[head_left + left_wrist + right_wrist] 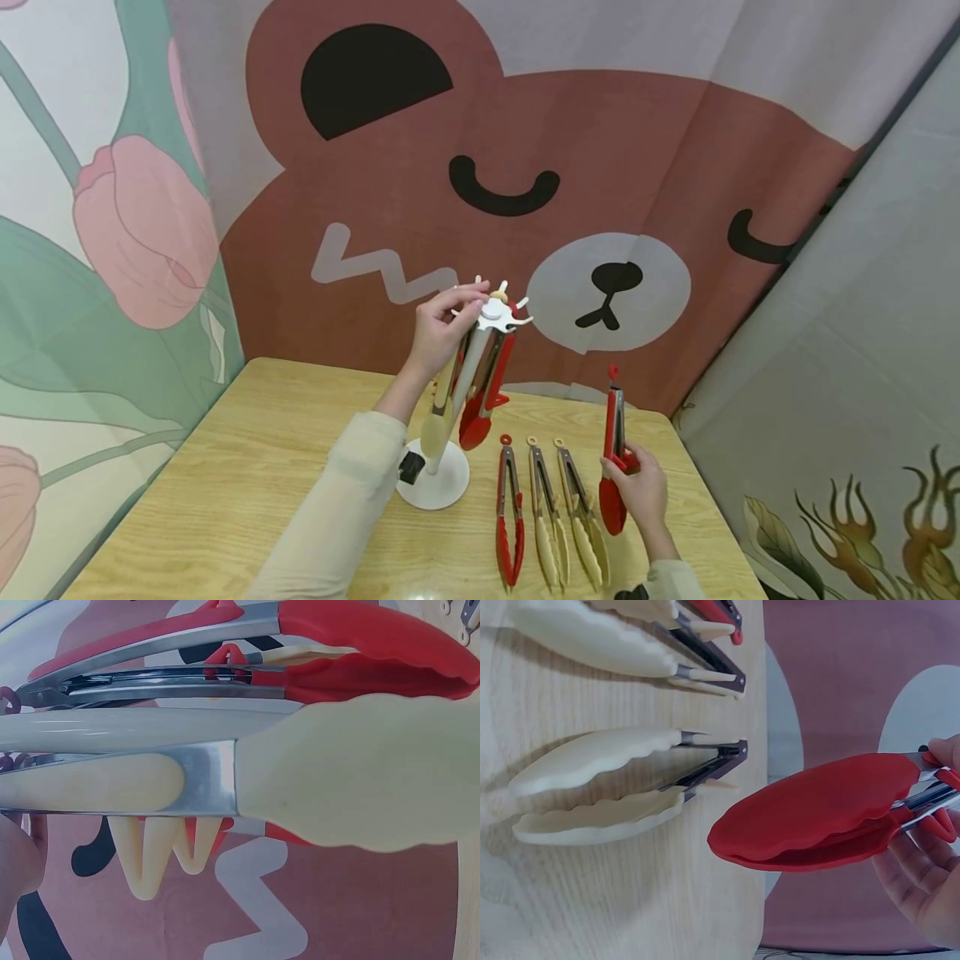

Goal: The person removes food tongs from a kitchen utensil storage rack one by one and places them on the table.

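My left hand (pixel 442 329) grips the top of a white stand (pixel 468 371) with a ring of hooks, thumb and fingers at the hub. Cream-tipped tongs (pixel 435 433) and red tongs (pixel 476 425) hang from it; the left wrist view shows these cream tongs (pixel 352 772) close up, in front of the pole. Off to the right, my right hand (pixel 647 487) holds another pair of red tongs (pixel 814 810) around the middle, head down and ring up, raised over the table's right side.
On the wooden table (pixel 285 433) lie red tongs (pixel 513 575) and two cream-tipped tongs, one in the middle (pixel 549 558) and one to the right (pixel 588 550), side by side. The stand's round white base (pixel 446 492) is left of them. A bear-printed curtain (pixel 600 150) hangs behind.
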A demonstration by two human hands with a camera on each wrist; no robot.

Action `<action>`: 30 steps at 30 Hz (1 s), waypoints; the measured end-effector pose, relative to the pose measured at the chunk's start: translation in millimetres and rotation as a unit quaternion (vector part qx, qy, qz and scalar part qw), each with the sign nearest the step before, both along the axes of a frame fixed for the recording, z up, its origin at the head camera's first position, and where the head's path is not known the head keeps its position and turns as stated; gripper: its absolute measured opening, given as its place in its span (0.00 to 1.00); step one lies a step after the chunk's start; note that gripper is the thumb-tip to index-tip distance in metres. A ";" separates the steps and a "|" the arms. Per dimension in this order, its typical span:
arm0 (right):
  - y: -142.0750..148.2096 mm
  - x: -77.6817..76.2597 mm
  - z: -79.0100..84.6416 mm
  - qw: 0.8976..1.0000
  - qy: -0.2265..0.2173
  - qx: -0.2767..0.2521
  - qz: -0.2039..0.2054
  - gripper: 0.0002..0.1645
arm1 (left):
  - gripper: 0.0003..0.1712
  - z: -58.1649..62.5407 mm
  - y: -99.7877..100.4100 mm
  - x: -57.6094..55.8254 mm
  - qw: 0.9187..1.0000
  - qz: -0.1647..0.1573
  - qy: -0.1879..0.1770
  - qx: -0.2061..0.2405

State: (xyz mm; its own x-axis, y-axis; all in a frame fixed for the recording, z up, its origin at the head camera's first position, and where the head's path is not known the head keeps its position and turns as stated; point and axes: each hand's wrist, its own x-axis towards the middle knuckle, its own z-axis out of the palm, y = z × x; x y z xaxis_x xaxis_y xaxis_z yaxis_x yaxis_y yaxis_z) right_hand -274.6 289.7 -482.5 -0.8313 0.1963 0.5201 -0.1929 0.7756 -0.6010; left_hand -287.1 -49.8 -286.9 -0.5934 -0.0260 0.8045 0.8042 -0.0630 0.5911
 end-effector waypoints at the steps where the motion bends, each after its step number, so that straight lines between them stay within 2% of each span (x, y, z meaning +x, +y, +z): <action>1: 1.1 -0.3 -1.1 1.000 -0.004 -0.001 -0.001 0.25 | 0.08 0.1 0.1 -0.1 1.000 0.000 -0.001 0.000; 13: 10.3 0.0 -9.4 0.999 -0.051 0.009 -0.014 0.25 | 0.08 0.6 -0.4 1.2 1.000 0.004 -0.003 -0.004; 30: 26.1 -2.6 -28.3 0.991 -0.120 0.048 -0.026 0.26 | 0.08 0.6 0.6 0.5 1.000 0.003 -0.002 0.000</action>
